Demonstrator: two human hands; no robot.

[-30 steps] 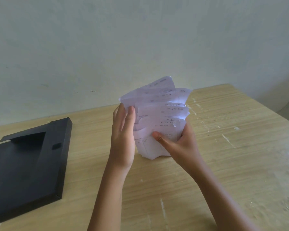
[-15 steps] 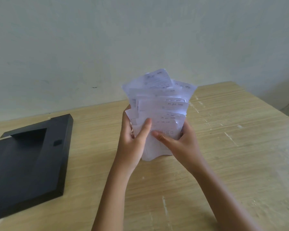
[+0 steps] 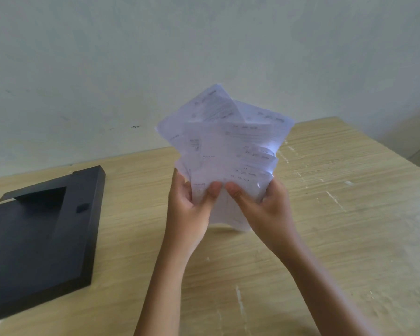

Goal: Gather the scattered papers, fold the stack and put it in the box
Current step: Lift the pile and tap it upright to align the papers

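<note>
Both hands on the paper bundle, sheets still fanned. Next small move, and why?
Probably tap the stack of papers on its lower edge against the table to square it before folding. The left hand and right hand pinch it upright near the bottom, but the top edges splay at different angles, so a fold now would likely come out uneven. The black box lies off to the left.
</note>
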